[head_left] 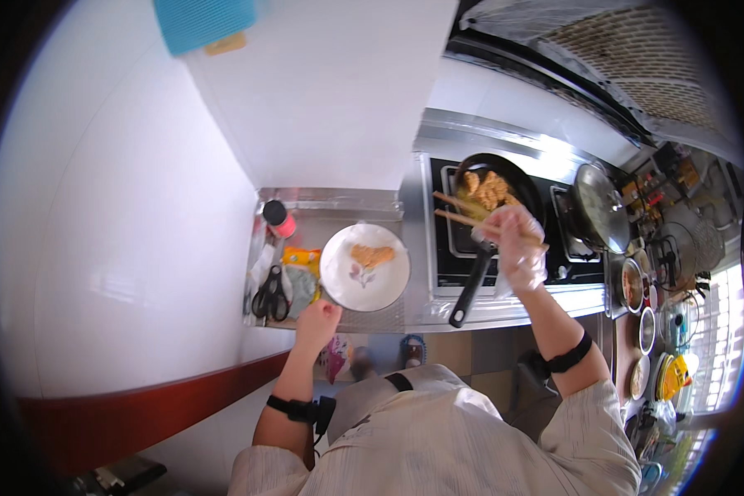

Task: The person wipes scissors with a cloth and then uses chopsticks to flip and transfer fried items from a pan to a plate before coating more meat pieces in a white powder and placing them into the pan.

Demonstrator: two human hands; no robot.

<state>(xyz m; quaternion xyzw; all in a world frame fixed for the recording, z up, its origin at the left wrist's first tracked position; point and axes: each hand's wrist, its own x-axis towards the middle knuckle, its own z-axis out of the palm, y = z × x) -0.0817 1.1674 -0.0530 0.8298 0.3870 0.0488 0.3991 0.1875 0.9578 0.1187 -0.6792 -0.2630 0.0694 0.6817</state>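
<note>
My right hand (516, 245), in a clear plastic glove, holds a pair of wooden chopsticks (452, 216) at the near side of a black frying pan (529, 175). Pieces of golden-brown fried food (490, 188) lie in the pan on the stove, and the pan's black handle (471, 291) points toward me. Left of the stove stands a white plate (378, 294) with a flower pattern and one fried piece (372, 255) on it. My left hand (319, 319) is curled, with nothing seen in it, just below the plate's left edge. Nothing shows between the chopstick tips.
Black-handled scissors (273, 297), a yellow and grey packet (302, 279) and a black-capped jar (279, 219) stand left of the plate. A lidded pot (598, 211) is on the right burner. Several bowls (646, 330) line the right counter. A range hood (632, 56) hangs above the stove.
</note>
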